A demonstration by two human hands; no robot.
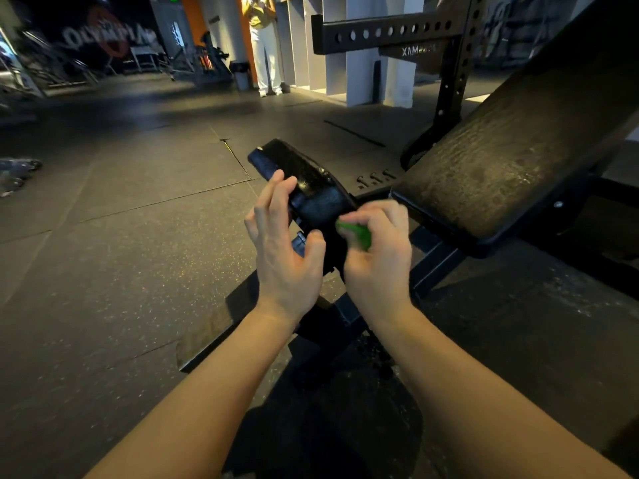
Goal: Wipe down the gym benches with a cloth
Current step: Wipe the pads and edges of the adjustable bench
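On the gym floor: dark mats (138, 236) run all over, with a bench standing on them.
Left hand (283, 250): open, fingers spread, resting on the side of the small black seat pad (304, 181).
Right hand (378, 257): closed tight around a green cloth (354, 234), pressed on the near end of that seat pad.
Back pad (511, 146): big, tilted up, dusty-looking, just right of the hands.
Far back: a person (264, 46) stands by a black rack (453, 63).
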